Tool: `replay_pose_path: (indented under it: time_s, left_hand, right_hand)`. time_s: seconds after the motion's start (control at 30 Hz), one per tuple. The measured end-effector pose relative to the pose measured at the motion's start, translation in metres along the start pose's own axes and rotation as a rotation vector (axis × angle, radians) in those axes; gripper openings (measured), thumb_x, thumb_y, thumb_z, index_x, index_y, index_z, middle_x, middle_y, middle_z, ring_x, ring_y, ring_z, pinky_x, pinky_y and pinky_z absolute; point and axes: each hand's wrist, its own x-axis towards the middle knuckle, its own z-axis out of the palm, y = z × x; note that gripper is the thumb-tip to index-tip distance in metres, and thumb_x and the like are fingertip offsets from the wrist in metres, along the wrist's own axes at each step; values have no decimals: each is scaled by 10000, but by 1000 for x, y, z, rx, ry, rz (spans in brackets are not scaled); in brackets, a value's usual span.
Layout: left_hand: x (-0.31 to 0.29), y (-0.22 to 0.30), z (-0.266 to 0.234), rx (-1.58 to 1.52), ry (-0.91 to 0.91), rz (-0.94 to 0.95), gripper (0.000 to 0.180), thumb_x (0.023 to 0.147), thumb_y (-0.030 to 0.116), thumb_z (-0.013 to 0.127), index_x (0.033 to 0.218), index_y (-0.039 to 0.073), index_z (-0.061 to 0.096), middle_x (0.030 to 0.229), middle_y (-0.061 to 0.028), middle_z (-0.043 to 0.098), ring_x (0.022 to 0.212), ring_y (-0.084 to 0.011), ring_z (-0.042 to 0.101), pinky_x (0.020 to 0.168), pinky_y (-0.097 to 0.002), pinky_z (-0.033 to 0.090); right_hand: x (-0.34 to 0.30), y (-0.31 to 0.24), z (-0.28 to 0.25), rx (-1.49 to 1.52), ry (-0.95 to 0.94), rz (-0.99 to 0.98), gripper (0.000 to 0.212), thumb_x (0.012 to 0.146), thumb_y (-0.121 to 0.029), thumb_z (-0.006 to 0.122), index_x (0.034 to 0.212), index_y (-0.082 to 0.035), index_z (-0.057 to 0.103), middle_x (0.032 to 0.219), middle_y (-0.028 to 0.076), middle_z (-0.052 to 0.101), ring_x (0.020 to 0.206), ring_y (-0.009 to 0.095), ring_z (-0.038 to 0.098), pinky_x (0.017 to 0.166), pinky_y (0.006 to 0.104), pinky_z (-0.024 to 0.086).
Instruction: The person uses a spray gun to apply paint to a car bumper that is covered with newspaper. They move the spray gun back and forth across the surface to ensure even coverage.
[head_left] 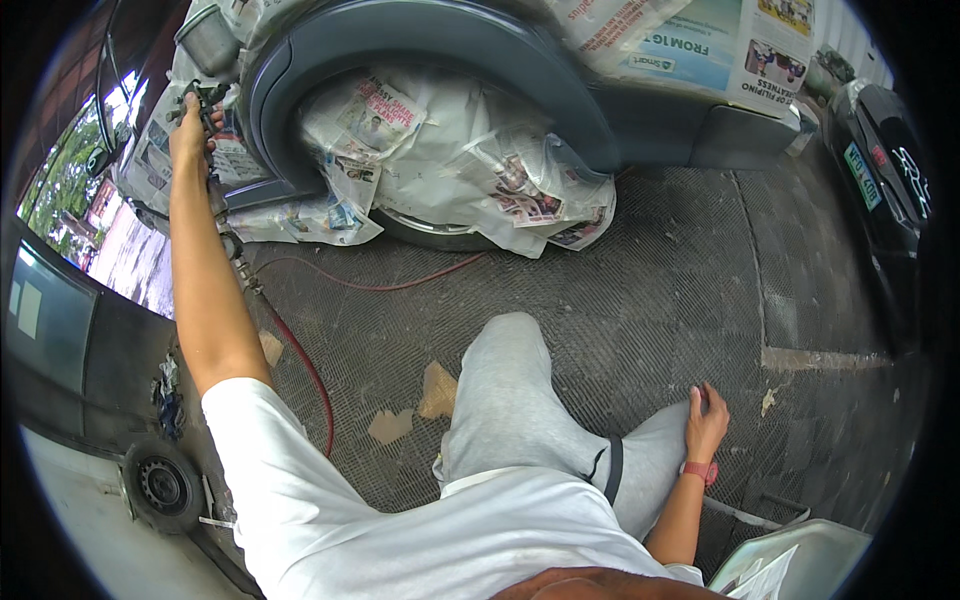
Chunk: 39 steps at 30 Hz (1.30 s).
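Note:
With my left arm stretched out, my left hand (194, 130) is closed around a spray gun (208, 92), which has a grey metal cup (208, 40) on top. A red air hose (310, 365) hangs from the fittings below its handle. The gun is beside the dark grey wheel arch (440, 38) of a vehicle. Newspaper and plastic sheet (440, 165) mask the wheel and the panels around the arch. My right hand (707, 425) lies by my right knee, a red band on its wrist, fingers stretched out and holding nothing.
Scraps of brown paper (438, 390) lie on the dark ribbed floor (640, 300). A black car (880, 170) with a plate stands at the right. At the lower left is a loose wheel (163, 485). A pale green container (800, 560) with paper sits at the lower right.

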Motion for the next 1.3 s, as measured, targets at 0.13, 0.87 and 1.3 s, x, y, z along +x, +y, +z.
replay_pose_path:
  time_s: [0.13,0.87,1.3]
  left_hand:
    - [-4,29,16,-33,-98,-1,668,1014,709,599,1126,76,780,938,-15,790,796,-97,689,591,-257,391]
    - [-329,112,229,-97,-943,137,654,1074,661,522,1314,80,701,1169,-43,801,1022,-84,687,639,-246,390]
    - [-510,14,278,-550,-1062,0,1295,890,961,399,1689,-48,249,1521,-165,526,1276,-223,533,1007,-336,468]
  right_hand:
    - [3,-1,3,0,2,-23,405,1000,-313,744,1257,0,758,1140,161,784,1149,335,695,1088,453,469]
    - [19,2,9,32,-13,-43,411,1005,-340,746,1274,-31,758,1162,139,799,1114,310,731,1038,441,520]
    - [49,-281,7,1116,-229,-455,1182,914,-750,685,1705,-18,202,1591,256,494,1379,393,608,1124,449,524]
